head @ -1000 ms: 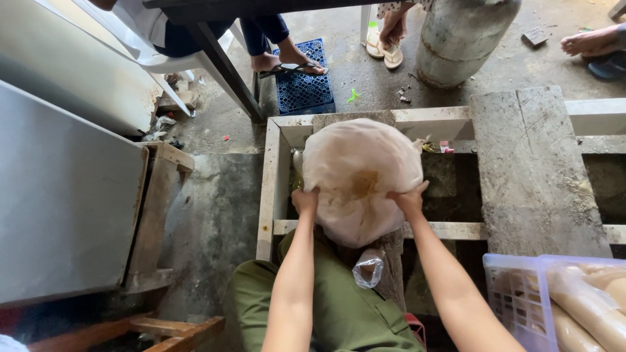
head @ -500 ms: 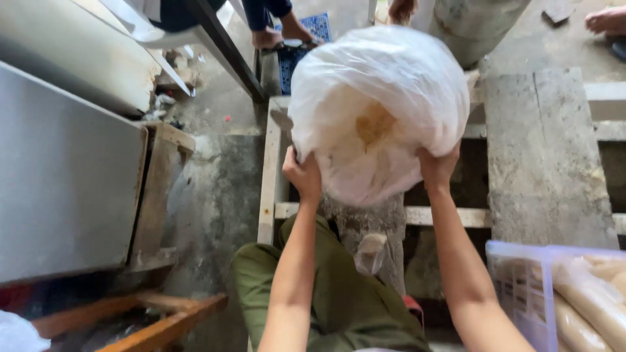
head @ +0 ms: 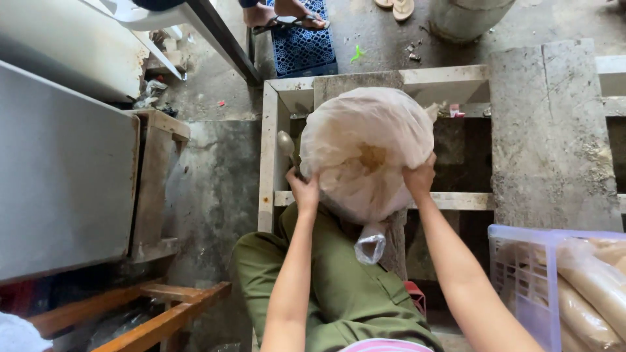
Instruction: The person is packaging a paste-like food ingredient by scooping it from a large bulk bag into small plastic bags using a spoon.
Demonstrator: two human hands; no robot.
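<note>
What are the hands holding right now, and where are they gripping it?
Both hands hold a big plastic bag bulging with something pale. The left hand grips its lower left side, the right hand its lower right side.

Whitish translucent bag (head: 365, 146) (tan patch inside), olive-green trousers (head: 339, 287).

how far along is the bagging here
Done: the big plastic bag looks full and rounded. In hand: left hand and right hand grip its lower sides above the wooden frame. Left: its loose neck hangs untied below.
</note>
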